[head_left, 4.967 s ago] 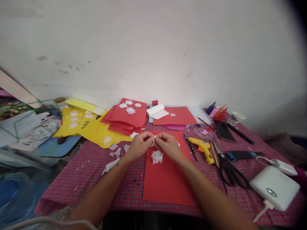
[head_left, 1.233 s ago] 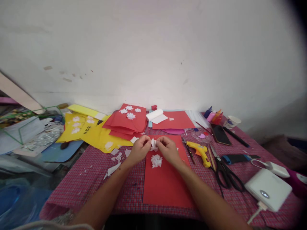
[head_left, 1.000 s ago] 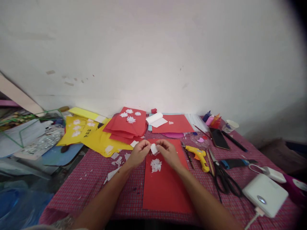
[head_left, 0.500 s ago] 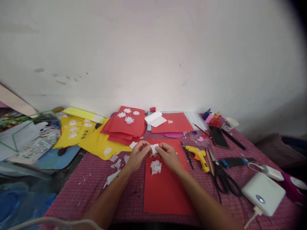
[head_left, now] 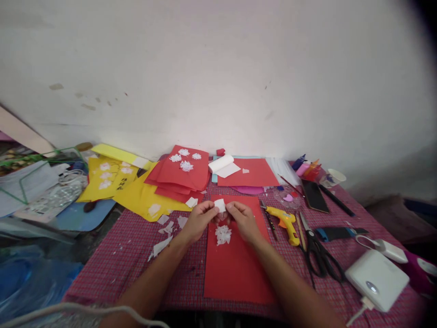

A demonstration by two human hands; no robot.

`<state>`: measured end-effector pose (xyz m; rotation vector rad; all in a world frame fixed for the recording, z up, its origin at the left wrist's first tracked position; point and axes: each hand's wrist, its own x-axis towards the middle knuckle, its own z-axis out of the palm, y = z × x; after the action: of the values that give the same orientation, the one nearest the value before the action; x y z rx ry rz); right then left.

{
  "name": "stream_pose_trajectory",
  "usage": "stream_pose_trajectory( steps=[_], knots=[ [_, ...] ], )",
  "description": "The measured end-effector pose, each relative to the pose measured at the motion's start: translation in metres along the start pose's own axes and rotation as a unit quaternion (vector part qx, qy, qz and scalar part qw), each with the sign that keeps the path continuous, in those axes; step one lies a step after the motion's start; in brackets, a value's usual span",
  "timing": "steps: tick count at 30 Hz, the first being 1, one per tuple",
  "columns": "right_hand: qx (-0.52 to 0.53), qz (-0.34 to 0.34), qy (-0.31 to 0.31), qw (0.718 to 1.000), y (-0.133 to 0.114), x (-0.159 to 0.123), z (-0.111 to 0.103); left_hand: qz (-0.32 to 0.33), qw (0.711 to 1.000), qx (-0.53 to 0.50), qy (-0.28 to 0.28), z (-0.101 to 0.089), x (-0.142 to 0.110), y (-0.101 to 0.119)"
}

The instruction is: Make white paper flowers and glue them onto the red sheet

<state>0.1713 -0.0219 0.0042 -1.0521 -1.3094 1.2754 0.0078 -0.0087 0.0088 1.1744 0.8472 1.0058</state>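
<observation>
Between my hands is a small piece of white paper [head_left: 220, 205], held up over the top part of a red paper sheet [head_left: 237, 273]. My left hand [head_left: 202, 218] pinches its left side between thumb and fingers. At its right side, my right hand [head_left: 241, 219] grips it the same way. Just below the fingers, a ruffled white paper flower [head_left: 223, 235] lies on the red sheet. The undersides of the fingers are partly hidden behind the paper.
Left of the red sheet lie torn white paper scraps [head_left: 161, 246]. On the right are a yellow glue gun [head_left: 286, 222], black scissors [head_left: 319, 253], a blue-handled knife [head_left: 336, 233] and a white power bank [head_left: 377, 278]. Behind are red cards [head_left: 180, 177] with white flowers and a white paper roll [head_left: 221, 163].
Earlier the white paper was crumpled and mostly hidden in my fingers; now it shows as a flatter piece stretched between both hands. The view has shifted slightly.
</observation>
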Motion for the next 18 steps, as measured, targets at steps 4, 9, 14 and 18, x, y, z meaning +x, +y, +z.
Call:
stream_pose_trajectory(
  steps=[4,9,14,18],
  knots=[
    [0.015,-0.004,-0.023,1.0,0.0007,-0.0004,0.0003,0.003,1.0,0.003,0.016,-0.0022,0.001,-0.0024],
    [-0.005,-0.002,0.0,1.0,0.0015,0.0001,0.0012,0.006,1.0,-0.004,-0.008,-0.0007,0.0004,-0.0018],
    [-0.013,-0.011,0.011,1.0,-0.0055,-0.0004,0.0011,0.034,0.998,0.027,0.037,-0.0011,0.0009,-0.0015],
    [-0.043,-0.009,0.026,0.999,-0.0038,-0.0001,0.0005,0.135,0.967,0.164,0.143,-0.0067,-0.0026,0.0051]
  ],
)
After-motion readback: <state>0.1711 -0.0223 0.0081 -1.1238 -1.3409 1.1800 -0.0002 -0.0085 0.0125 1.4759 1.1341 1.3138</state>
